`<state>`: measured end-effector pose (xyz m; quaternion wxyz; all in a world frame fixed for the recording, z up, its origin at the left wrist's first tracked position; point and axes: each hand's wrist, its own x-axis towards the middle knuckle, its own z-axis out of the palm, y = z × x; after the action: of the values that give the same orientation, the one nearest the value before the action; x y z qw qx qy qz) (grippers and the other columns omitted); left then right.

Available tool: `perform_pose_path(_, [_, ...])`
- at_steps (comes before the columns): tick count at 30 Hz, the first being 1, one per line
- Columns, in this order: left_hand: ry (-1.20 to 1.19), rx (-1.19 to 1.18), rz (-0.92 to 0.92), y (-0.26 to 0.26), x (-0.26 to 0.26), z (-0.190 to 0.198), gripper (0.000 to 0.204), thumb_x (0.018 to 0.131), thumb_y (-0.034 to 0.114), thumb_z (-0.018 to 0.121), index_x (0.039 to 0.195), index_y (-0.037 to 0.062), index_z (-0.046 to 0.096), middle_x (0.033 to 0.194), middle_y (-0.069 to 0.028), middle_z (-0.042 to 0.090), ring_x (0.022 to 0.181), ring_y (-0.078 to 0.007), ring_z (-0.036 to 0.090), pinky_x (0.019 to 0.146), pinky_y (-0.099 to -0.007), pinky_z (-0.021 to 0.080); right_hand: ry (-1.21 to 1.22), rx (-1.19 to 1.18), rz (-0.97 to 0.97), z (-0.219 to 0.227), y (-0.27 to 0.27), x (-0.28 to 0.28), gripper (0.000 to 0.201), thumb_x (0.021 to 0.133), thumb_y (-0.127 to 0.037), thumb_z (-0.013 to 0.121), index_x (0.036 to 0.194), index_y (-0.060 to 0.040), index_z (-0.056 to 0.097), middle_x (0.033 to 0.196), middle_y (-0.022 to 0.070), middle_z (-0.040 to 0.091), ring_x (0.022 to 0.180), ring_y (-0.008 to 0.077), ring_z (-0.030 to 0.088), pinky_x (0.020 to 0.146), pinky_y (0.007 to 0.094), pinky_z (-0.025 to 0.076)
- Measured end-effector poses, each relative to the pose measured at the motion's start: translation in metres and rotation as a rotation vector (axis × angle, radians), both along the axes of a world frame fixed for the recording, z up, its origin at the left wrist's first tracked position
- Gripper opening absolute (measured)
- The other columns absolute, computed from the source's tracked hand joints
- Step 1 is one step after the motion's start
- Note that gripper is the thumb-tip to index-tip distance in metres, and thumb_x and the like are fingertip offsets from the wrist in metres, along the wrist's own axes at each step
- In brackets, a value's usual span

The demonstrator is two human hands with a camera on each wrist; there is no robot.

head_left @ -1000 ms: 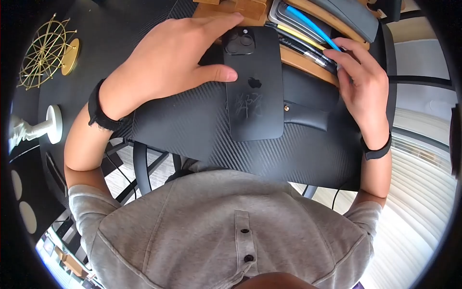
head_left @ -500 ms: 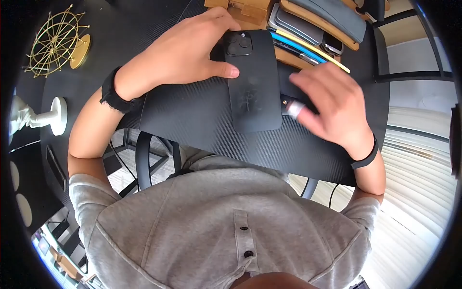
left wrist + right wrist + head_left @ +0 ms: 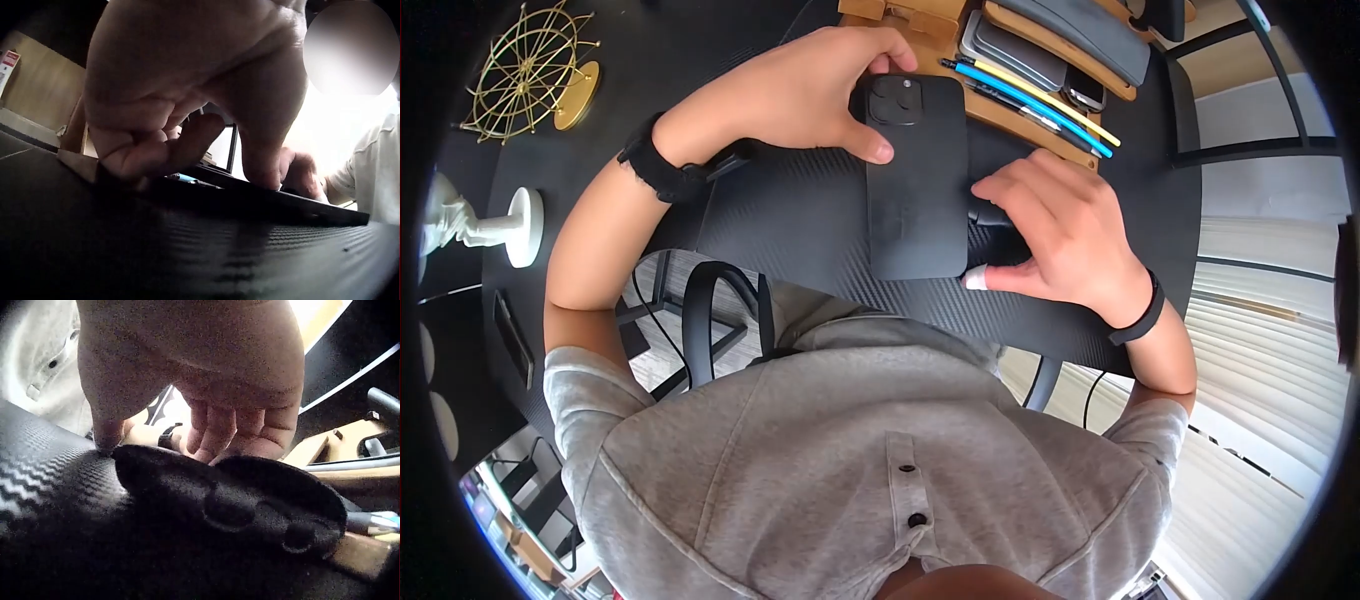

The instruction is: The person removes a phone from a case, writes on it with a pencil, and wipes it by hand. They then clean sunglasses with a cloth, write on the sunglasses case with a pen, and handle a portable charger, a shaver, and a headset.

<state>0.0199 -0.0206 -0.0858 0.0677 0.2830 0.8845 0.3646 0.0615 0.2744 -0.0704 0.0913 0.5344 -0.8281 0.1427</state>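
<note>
A black smartphone (image 3: pixel 918 200) lies camera side up on the black textured desk. My left hand (image 3: pixel 825 95) arches over its left side, thumb on its left edge and index finger near the camera corner. The left wrist view shows the thumb (image 3: pixel 262 169) pressing on the phone, with the other fingers bent beside it. My right hand (image 3: pixel 1060 235) is at the phone's right side, fingertips at its edge and the white-tipped thumb by the lower corner. Partly under that hand lies a soft black case (image 3: pixel 231 506), mostly hidden from above.
Beyond the phone, a wooden organizer (image 3: pixel 990 105) bears a blue pen (image 3: pixel 1040 108), a yellow pencil (image 3: pixel 1090 118) and several flat devices. A grey case (image 3: pixel 1090 35) lies behind them. Toward the left stand a gold wire wheel (image 3: pixel 528 78) and a white figurine (image 3: pixel 522 228).
My right hand let go of the blue pen at the organizer and came down to the phone's right edge. My left hand stays at the phone's left side.
</note>
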Motion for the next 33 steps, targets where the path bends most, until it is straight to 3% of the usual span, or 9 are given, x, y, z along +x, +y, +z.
perform_pose_path(5, [-0.404, 0.102, -0.136, -0.008, -0.016, 0.003, 0.068, 0.069, -0.005, 0.090, 0.128, -0.0025, 0.057, 0.119, -0.0077, 0.063, 0.095, -0.0126, 0.064, 0.083, -0.0282, 0.055, 0.049, 0.014, 0.040, 0.003, -0.003, 0.001, 0.062, 0.064, -0.048, 0.087, 0.101, -0.0031, 0.067, 0.091, 0.0085, 0.064, 0.077, 0.0297, 0.063, 0.064, 0.0388, 0.052])
perform_pose_path(8, [-0.441, 0.149, -0.113, -0.010, -0.015, 0.006, 0.064, 0.073, -0.008, 0.086, 0.130, -0.0042, 0.056, 0.122, -0.0079, 0.064, 0.111, -0.0146, 0.065, 0.096, -0.0297, 0.056, 0.057, -0.011, 0.015, -0.001, 0.001, -0.003, 0.060, 0.060, -0.044, 0.083, 0.104, -0.0062, 0.066, 0.090, 0.0058, 0.059, 0.080, 0.0264, 0.060, 0.066, 0.0377, 0.052])
perform_pose_path(17, [-0.303, 0.332, -0.091, -0.008, -0.006, 0.015, 0.070, 0.077, -0.006, 0.084, 0.139, -0.0008, 0.051, 0.121, -0.0028, 0.062, 0.105, -0.0079, 0.062, 0.084, -0.0231, 0.055, 0.063, -0.001, -0.012, -0.001, 0.005, -0.007, 0.058, 0.065, -0.046, 0.081, 0.102, -0.0044, 0.066, 0.090, 0.0059, 0.061, 0.081, 0.0252, 0.061, 0.066, 0.0371, 0.053])
perform_pose_path(23, [-0.128, 0.261, -0.060, -0.010, -0.005, 0.015, 0.075, 0.077, -0.002, 0.086, 0.144, 0.0034, 0.052, 0.117, 0.0017, 0.064, 0.092, -0.0018, 0.056, 0.067, -0.0177, 0.042, 0.091, 0.000, -0.004, -0.005, 0.007, -0.008, 0.053, 0.069, -0.048, 0.078, 0.098, -0.0047, 0.068, 0.089, 0.0054, 0.061, 0.080, 0.0248, 0.061, 0.064, 0.0368, 0.053])
perform_pose_path(25, [-0.321, 0.310, -0.164, -0.010, -0.007, 0.042, 0.074, 0.084, 0.019, 0.083, 0.144, -0.0056, 0.049, 0.121, -0.0166, 0.066, 0.098, -0.0303, 0.064, 0.077, -0.0356, 0.052, 0.109, -0.005, 0.003, -0.003, 0.007, -0.008, 0.052, 0.069, -0.047, 0.078, 0.096, -0.0048, 0.068, 0.088, 0.0052, 0.061, 0.079, 0.0248, 0.061, 0.064, 0.0369, 0.053])
perform_pose_path(28, [-0.221, 0.270, -0.078, 0.004, 0.004, 0.039, 0.077, 0.082, 0.015, 0.085, 0.146, -0.0047, 0.047, 0.118, -0.0157, 0.065, 0.096, -0.0308, 0.062, 0.078, -0.0363, 0.050, 0.113, -0.025, -0.017, 0.007, 0.008, -0.009, 0.049, 0.072, -0.046, 0.078, 0.094, -0.0047, 0.068, 0.088, 0.0057, 0.063, 0.079, 0.0262, 0.063, 0.065, 0.0378, 0.054])
perform_pose_path(30, [0.021, 0.240, -0.115, -0.007, -0.004, 0.015, 0.078, 0.077, 0.000, 0.087, 0.147, 0.0051, 0.053, 0.117, 0.0023, 0.065, 0.083, -0.0019, 0.053, 0.063, -0.0179, 0.041, 0.154, -0.070, -0.051, 0.014, 0.013, -0.017, 0.043, 0.076, -0.042, 0.079, 0.094, -0.0046, 0.068, 0.089, 0.0069, 0.065, 0.080, 0.0277, 0.066, 0.067, 0.0384, 0.054])
perform_pose_path(32, [-0.080, 0.183, -0.105, -0.008, -0.007, 0.017, 0.080, 0.077, 0.000, 0.086, 0.149, 0.0068, 0.053, 0.118, 0.0031, 0.064, 0.075, -0.0025, 0.048, 0.062, -0.0186, 0.040, 0.171, -0.069, -0.159, 0.026, 0.019, -0.023, 0.026, 0.084, -0.027, 0.077, 0.095, -0.0050, 0.069, 0.091, 0.0087, 0.068, 0.084, 0.0297, 0.069, 0.069, 0.0386, 0.056])
perform_pose_path(33, [-0.114, 0.204, -0.077, -0.008, -0.006, 0.014, 0.080, 0.077, 0.001, 0.086, 0.150, 0.0069, 0.052, 0.108, 0.0034, 0.065, 0.070, -0.0034, 0.044, 0.061, -0.0194, 0.040, 0.204, -0.059, -0.225, 0.027, 0.022, -0.027, 0.021, 0.084, -0.021, 0.076, 0.095, -0.0052, 0.069, 0.092, 0.0083, 0.068, 0.084, 0.0295, 0.069, 0.069, 0.0385, 0.056])
